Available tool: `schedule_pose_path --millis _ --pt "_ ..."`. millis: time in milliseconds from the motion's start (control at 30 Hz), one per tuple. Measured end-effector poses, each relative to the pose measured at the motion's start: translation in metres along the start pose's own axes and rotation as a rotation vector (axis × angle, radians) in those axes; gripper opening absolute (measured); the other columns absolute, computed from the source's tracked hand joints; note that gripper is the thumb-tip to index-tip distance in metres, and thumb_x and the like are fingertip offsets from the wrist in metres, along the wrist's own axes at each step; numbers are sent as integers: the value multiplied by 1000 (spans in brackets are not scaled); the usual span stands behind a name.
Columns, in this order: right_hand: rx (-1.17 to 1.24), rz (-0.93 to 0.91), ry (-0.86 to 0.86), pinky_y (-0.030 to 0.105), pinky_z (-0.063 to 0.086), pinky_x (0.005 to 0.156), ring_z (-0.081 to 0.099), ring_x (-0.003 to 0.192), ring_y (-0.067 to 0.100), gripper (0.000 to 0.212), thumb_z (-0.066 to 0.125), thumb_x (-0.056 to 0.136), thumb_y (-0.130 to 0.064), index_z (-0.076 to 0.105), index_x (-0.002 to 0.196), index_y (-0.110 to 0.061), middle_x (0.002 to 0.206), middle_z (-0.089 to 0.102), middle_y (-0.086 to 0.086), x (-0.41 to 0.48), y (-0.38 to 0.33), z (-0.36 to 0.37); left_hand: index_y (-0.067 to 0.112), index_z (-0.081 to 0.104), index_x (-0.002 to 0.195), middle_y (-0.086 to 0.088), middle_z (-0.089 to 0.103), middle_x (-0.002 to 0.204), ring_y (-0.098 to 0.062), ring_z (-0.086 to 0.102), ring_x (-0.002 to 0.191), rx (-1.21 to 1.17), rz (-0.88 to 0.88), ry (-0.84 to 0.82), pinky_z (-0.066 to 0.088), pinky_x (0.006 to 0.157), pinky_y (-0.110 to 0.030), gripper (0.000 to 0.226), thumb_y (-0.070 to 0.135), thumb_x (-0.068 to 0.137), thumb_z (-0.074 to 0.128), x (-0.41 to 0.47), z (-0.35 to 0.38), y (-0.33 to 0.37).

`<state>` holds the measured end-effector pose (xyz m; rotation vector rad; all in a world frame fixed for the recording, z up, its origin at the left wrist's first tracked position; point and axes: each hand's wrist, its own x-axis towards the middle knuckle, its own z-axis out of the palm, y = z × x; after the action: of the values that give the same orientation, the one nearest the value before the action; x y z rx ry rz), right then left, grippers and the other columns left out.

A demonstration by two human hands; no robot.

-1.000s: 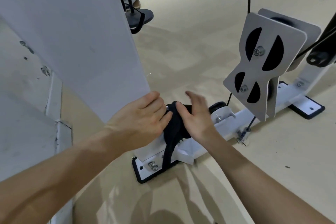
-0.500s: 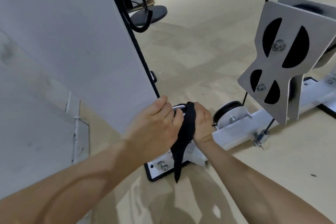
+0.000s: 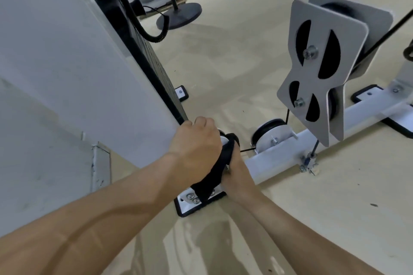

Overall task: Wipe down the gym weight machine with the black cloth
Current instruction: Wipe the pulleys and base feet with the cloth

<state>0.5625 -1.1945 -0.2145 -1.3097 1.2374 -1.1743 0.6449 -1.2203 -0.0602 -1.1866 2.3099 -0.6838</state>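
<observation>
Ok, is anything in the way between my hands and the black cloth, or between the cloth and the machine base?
Nothing visible. Left hand and right hand both grip the black cloth, which hangs right at the white base rail.

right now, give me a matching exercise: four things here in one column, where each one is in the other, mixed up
Things:
1 black cloth
2 grey pulley plate
3 round black base
4 bolted foot plate

Places:
a far back on the floor
b under the cloth's hanging end
c between left hand and right hand
d raised at right, on a cable

Pairs: 1-c, 2-d, 3-a, 4-b
</observation>
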Motion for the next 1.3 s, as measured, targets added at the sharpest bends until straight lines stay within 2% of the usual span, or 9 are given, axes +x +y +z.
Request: schedule_pose_path --millis 100,267,367,467,633,800,900,1133,1300 --pt "-259 -44 52 38 50 75 61 90 22 68 51 76 -10 26 140 -16 101 63 5 18 19 -2 3 37 132 -13 49 120 -26 52 103 1 4 6 32 75 -32 44 19 92 45 1 14 5" --pt "-210 75 137 32 42 61 56 67 18 25 48 79 4 56 97 -11 76 64 2 2 9 -5 5 33 137 -11 49 119 -27 49 103 -84 71 68 33 81 -35 58 33 87 48 11 26 10" --pt "-348 11 81 30 43 59 62 76 26 39 45 65 -6 64 99 -9 88 65 2 -34 7 17 8 42 135 -15 52 124 -32 49 110 -12 163 75 29 105 -48 56 32 85 50 17 34 13" --pt "-638 -317 76 18 42 79 63 91 23 34 46 64 -13 71 88 -11 92 69 -2 -43 24 4 3 62 120 -20 59 123 -36 53 117 107 308 227 24 111 -55 41 22 90 41 19 48 18" --pt "-1122 -314 -63 36 30 106 59 111 24 43 44 84 -33 59 117 -10 109 66 3 -25 46 -22 -6 66 107 -21 66 107 -34 61 98 56 450 240 40 102 -45 51 6 98 18 -11 58 65" --pt "-1258 -349 -299 40 25 111 51 127 25 68 42 77 -47 57 131 -9 128 61 8 -27 50 -47 -4 -15 148 -28 0 158 -41 15 143 -230 303 -54 15 119 -47 71 18 98 30 -20 96 94" --pt "-1287 -315 -217 43 35 110 42 138 24 59 44 81 -31 58 132 -6 142 53 10 -40 59 -100 0 -26 143 -19 -19 159 -32 -6 149 -448 287 -9 4 122 -42 69 23 99 22 -2 99 125" --pt "-1202 -60 243 48 42 108 47 132 36 49 36 91 -17 57 130 6 139 52 22 -35 71 -84 4 -19 149 -12 -10 162 -26 -10 149 -544 77 -62 -6 120 -38 71 19 100 29 36 82 159" --pt "-1173 -241 14 39 27 113 47 134 22 56 35 85 -26 59 133 -8 141 54 7 -37 63 -26 -5 50 135 -24 53 137 -35 57 122 -585 -120 -69 42 102 -47 64 12 76 65 -20 126 127"
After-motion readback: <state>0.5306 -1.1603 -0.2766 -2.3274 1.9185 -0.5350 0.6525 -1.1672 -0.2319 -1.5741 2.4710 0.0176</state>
